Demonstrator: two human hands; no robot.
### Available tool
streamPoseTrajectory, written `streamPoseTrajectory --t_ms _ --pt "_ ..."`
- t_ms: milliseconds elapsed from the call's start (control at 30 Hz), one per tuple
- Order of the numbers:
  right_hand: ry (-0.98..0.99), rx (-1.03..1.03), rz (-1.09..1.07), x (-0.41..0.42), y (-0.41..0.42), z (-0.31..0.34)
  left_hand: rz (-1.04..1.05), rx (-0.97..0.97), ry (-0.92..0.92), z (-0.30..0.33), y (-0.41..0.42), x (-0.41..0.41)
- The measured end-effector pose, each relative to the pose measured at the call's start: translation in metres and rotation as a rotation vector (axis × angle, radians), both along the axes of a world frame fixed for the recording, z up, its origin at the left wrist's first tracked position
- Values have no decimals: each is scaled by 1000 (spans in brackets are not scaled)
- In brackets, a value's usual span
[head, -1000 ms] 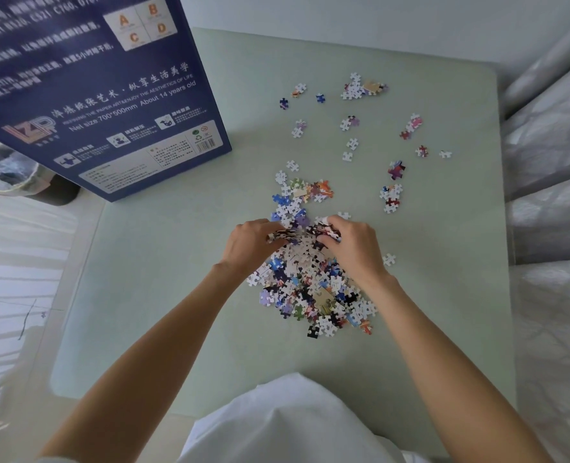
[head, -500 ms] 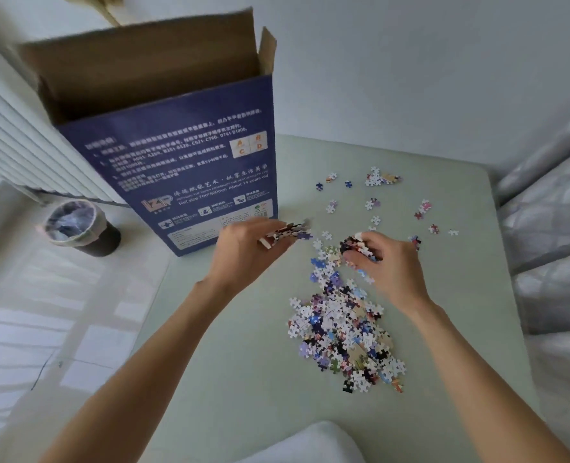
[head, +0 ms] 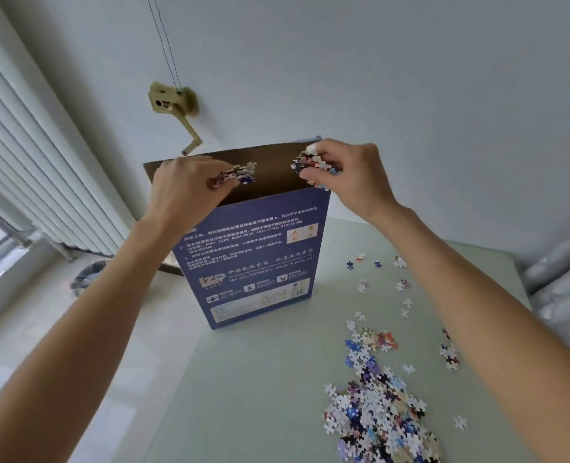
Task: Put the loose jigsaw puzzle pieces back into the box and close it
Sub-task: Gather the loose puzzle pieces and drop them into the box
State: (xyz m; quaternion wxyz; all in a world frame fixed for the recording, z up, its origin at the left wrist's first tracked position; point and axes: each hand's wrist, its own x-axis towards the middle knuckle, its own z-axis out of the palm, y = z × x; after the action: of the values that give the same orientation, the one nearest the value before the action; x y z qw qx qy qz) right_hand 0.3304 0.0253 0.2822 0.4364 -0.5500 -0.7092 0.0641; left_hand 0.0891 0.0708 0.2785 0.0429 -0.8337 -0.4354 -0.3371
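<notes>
A tall blue puzzle box (head: 253,262) stands upright on the pale green table (head: 260,396), its top flaps open and brown inside. My left hand (head: 183,192) grips a bunch of puzzle pieces (head: 235,175) over the open mouth. My right hand (head: 347,175) pinches another bunch of pieces (head: 312,165) above the box's right top corner. A big heap of loose pieces (head: 377,419) lies on the table at the lower right, with smaller clusters (head: 374,339) and scattered single pieces (head: 400,285) beyond it.
A dark waste bin (head: 86,279) sits on the floor left of the table, partly behind my left arm. White blinds (head: 26,168) cover the window at left. A beige crank fixture (head: 173,105) hangs on the wall behind the box. Grey bedding (head: 561,289) lies at right.
Both hands scooped pieces from the heap and rose with them to the open top of the box. The view tilted upward along with them.
</notes>
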Motion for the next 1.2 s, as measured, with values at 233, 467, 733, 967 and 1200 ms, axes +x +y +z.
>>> streamPoseTrajectory --t_ms 233,467,733,967,1200 --pt "-374 -97 160 -26 50 -9 137 -319 132 -6 14 -6" --pt "-380 -142 266 -42 59 -15 31 -338 12 -4 15 -11" --pt "-383 -192 303 -47 60 -15 -13 -289 33 -8 11 -13" --pt "-403 -171 245 -52 55 -15 -4 -281 -106 -7 6 -14" --pt "-360 153 144 -46 13 -22 -139 236 -79 -22 -22 -8"
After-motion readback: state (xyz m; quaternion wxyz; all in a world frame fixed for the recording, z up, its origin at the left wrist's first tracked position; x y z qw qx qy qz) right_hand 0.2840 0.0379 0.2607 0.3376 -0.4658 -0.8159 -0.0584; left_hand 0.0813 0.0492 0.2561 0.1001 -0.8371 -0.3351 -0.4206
